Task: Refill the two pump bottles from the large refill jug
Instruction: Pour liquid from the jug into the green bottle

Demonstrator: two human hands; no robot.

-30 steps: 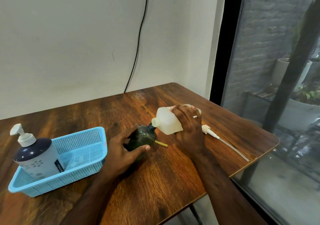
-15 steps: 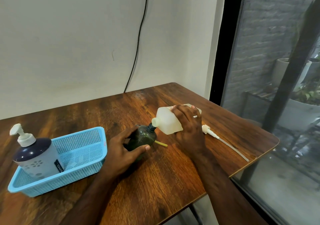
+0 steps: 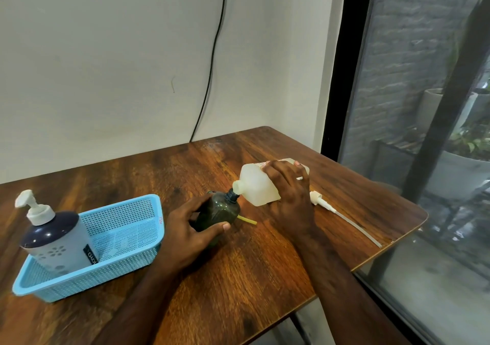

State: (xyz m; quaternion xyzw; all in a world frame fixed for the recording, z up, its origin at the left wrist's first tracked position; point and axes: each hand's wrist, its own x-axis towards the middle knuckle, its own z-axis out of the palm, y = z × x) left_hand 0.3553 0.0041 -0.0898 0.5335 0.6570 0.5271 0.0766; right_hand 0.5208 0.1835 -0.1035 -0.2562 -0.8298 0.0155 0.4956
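Note:
My left hand point(image 3: 187, 232) grips a dark green bottle point(image 3: 220, 210) with its pump off, standing on the wooden table point(image 3: 252, 278). My right hand point(image 3: 290, 199) holds the translucent white refill jug point(image 3: 254, 185) tipped over, its spout touching the green bottle's open neck. The removed white pump with its long tube point(image 3: 334, 209) lies on the table just right of my right hand. A second pump bottle point(image 3: 57, 236), pale with a dark blue top and white pump, stands in the blue basket point(image 3: 124, 228) at the left.
A small yellow strip point(image 3: 246, 220) lies on the table beside the green bottle. A black cable point(image 3: 212, 61) runs down the wall behind. The table's right edge borders a window with potted plants point(image 3: 461, 169) outside.

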